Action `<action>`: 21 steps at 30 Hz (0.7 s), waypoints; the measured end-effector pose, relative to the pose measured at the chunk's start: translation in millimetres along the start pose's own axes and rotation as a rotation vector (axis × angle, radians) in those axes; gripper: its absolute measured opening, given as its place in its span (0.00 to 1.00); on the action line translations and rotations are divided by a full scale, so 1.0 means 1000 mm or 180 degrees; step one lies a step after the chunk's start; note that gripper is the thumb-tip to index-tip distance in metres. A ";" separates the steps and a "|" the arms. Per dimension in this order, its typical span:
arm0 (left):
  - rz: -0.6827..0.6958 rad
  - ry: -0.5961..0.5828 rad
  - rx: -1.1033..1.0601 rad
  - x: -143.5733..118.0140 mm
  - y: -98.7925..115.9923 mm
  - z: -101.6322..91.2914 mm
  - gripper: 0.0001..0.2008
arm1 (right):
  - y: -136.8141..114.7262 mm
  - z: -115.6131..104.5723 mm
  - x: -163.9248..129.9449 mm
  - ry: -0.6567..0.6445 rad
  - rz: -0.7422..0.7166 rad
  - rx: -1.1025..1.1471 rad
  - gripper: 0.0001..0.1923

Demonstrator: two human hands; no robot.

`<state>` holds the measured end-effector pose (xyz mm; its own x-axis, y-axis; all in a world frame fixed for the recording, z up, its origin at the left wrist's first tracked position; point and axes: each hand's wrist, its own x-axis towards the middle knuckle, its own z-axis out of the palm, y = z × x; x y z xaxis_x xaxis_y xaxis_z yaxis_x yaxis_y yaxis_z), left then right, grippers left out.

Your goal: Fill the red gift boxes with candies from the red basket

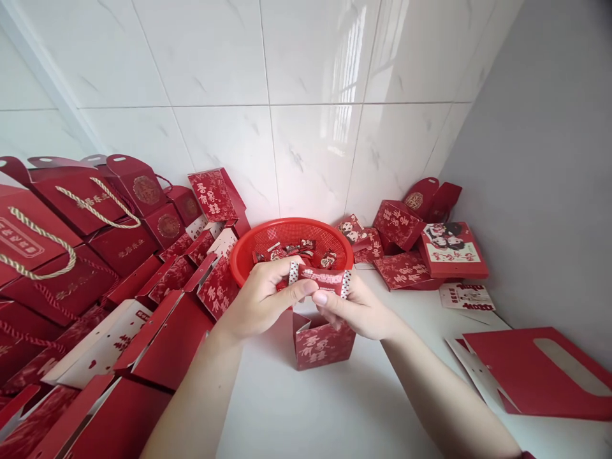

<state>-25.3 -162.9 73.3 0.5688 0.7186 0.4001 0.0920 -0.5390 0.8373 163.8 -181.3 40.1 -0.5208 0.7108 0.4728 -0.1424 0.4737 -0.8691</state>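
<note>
White tiled corner, white bench (335,408). At centre frame my left hand (261,299) and right hand (356,309) each pinch an end of a small red crinkly sweet wrapper (321,278) above the open red paper box (324,343); I judge it light, slippery, best gripped by its crimped ends.

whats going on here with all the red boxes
A person's left hand and right hand together hold a small red wrapped candy above an open red paper box on the white counter. Behind it stands a red plastic basket with more candies.
</note>
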 end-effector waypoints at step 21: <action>0.1362 0.0409 0.4100 -0.005 -0.003 -0.008 0.15 | -0.011 -0.018 -0.001 0.0377 0.0421 -0.0575 0.10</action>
<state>-35.1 -161.8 71.5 0.6721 0.3907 0.6290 0.6599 -0.7013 -0.2695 181.3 -177.3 51.9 -0.4211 0.8238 0.3796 0.0786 0.4501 -0.8895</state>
